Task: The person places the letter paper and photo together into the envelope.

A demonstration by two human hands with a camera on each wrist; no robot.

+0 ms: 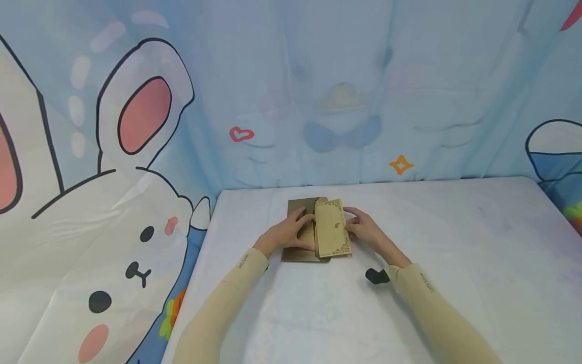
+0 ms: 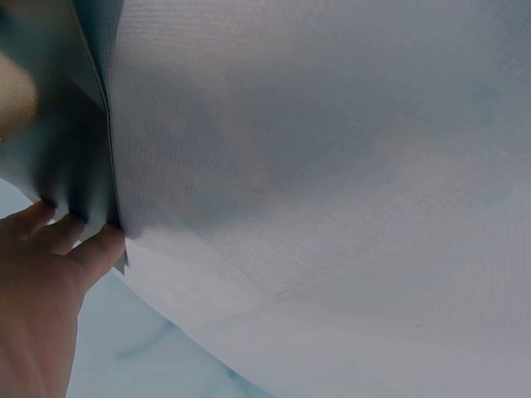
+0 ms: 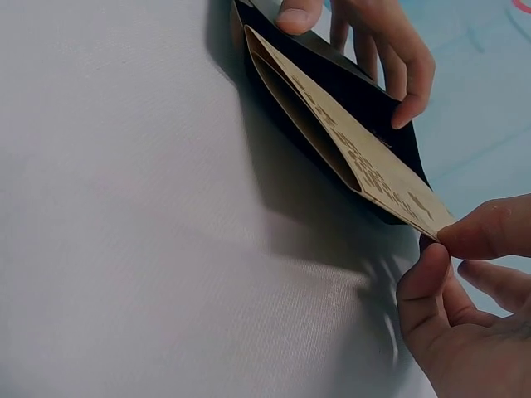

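Observation:
A flat bronze-brown folder (image 1: 297,256) lies on the white table, its inside dark in the right wrist view. Over its right part sits a cream folded card (image 1: 332,227) with brown ornament in its corners. My right hand (image 1: 364,230) pinches the card's edge between thumb and fingers, plain in the right wrist view, where the card (image 3: 348,137) slants out of the folder. My left hand (image 1: 288,230) holds the folder from the left, thumb and fingers spread along it. In the left wrist view that hand's fingertips (image 2: 106,240) touch the dark folder (image 2: 91,157).
A white cloth covers the table (image 1: 454,227). Behind it hangs a blue printed curtain (image 1: 273,76), with a large rabbit figure (image 1: 127,242) at the left. A black strap end (image 1: 377,276) sticks out by the right sleeve.

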